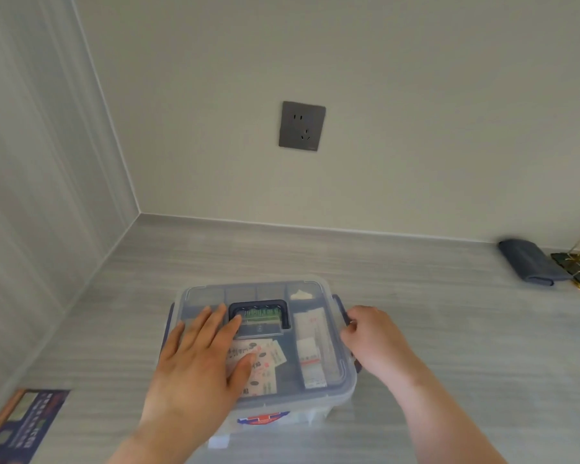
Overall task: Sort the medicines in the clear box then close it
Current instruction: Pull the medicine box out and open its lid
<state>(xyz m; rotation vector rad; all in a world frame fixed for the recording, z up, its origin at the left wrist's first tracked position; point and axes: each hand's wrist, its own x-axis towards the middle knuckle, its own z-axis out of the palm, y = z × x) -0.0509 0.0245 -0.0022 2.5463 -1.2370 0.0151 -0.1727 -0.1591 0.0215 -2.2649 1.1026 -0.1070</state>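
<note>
The left hand (pixel 195 360) lies flat, fingers spread, on the lid (pixel 265 329) of the clear box (pixel 344 395) at 6 o'clock on the counter (pixel 416 289); the right hand (pixel 372 339) has its grip curled on the blue side latch (pixel 340 304) at 3 o'clock of the box; medicine packets (pixel 312 346) show through the lid; a folded grey cloth (pixel 529 262) lies at 3 o'clock by the wall.

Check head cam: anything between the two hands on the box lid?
Yes: in the head view, only clear lid lies between left hand and right hand, with sachets showing beneath it and the dark handle further back.
</note>
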